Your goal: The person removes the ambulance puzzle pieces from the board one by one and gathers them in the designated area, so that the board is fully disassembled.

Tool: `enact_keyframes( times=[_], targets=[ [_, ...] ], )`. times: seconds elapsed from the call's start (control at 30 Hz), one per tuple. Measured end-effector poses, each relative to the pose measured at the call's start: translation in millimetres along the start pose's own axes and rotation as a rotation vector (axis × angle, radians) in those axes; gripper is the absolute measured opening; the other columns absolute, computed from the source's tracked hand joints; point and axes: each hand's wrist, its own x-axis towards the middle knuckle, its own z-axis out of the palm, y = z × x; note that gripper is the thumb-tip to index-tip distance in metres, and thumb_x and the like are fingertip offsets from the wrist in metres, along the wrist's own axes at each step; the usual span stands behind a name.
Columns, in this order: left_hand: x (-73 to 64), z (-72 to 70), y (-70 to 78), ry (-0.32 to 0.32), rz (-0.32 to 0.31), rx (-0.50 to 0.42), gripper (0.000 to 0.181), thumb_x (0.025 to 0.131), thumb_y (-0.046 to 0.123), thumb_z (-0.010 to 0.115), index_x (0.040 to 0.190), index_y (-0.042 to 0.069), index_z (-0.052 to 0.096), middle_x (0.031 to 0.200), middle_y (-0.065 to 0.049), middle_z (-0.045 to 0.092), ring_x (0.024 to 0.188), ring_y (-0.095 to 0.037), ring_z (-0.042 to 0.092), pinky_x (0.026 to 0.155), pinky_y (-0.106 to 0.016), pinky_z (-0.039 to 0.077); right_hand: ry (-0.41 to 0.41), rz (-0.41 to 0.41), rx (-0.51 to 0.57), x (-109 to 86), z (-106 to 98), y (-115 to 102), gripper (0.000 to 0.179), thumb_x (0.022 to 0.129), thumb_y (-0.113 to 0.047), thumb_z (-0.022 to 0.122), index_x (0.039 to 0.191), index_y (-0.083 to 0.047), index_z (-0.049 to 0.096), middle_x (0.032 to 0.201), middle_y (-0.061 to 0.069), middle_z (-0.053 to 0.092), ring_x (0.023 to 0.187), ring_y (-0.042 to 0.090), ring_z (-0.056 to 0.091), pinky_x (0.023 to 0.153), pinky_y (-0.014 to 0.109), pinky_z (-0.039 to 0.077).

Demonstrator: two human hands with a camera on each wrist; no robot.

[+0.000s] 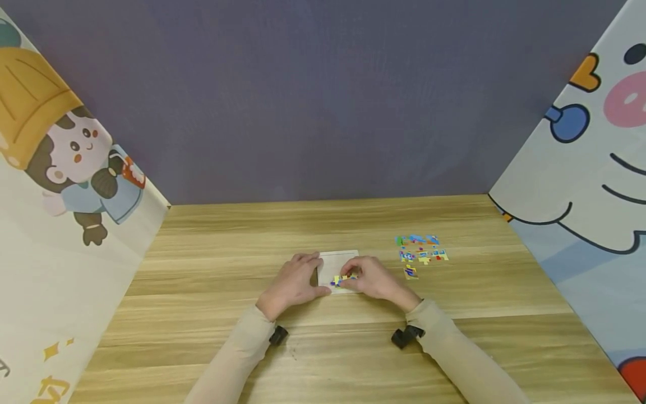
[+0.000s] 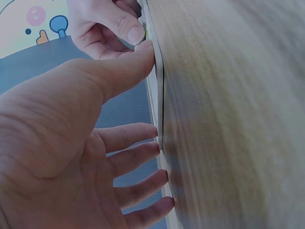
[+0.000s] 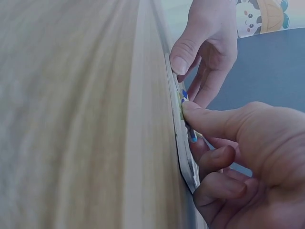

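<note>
A pale, shallow puzzle tray (image 1: 330, 264) lies on the table between the hands. Several colourful jigsaw pieces (image 1: 336, 280) are along its near side. My left hand (image 1: 295, 283) touches the tray's left side, thumb at the near corner; the left wrist view shows its fingers (image 2: 138, 155) spread and nearly straight. Above the tray's near right part, my right hand (image 1: 370, 278) pinches a small jigsaw piece (image 3: 193, 135) between thumb and fingers, low against the tray. Those fingers hide most of that piece in the head view.
To the right of the tray, several loose jigsaw pieces (image 1: 421, 255) lie in rough rows on the wooden table (image 1: 323, 348). A dark panel (image 1: 323, 112) stands behind the table, with printed cartoon panels at both sides. Each wrist bears a black camera.
</note>
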Motion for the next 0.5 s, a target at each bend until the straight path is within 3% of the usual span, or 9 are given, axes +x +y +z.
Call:
enact_keyframes(
  times=[0.27,0.5],
  targets=[
    [-0.2,0.0,0.0,-0.009,-0.005,0.005,0.081,0.093,0.053,0.079,0.154,0.007,0.055,0.169,-0.013,0.044,0.154,-0.039,0.042,0.125,-0.06,0.039,-0.01,-0.005,0.038,0.1,-1.2,0.0,0.016,0.091,-0.021,0.086,0.102,-0.012,0.078,0.1,0.003,0.078,0.059,0.006,0.049,0.056,0.021,0.045],
    [-0.9,-1.3,1.3,-0.01,-0.008,-0.005,0.08,0.092,0.053,0.08,0.153,0.006,0.056,0.169,-0.014,0.044,0.154,-0.04,0.041,0.124,-0.061,0.039,-0.035,-0.007,0.05,0.1,-4.2,1.7,0.017,0.092,-0.024,0.085,0.104,-0.013,0.08,0.097,-0.001,0.078,0.066,0.009,0.054,0.06,0.022,0.047]
  ],
)
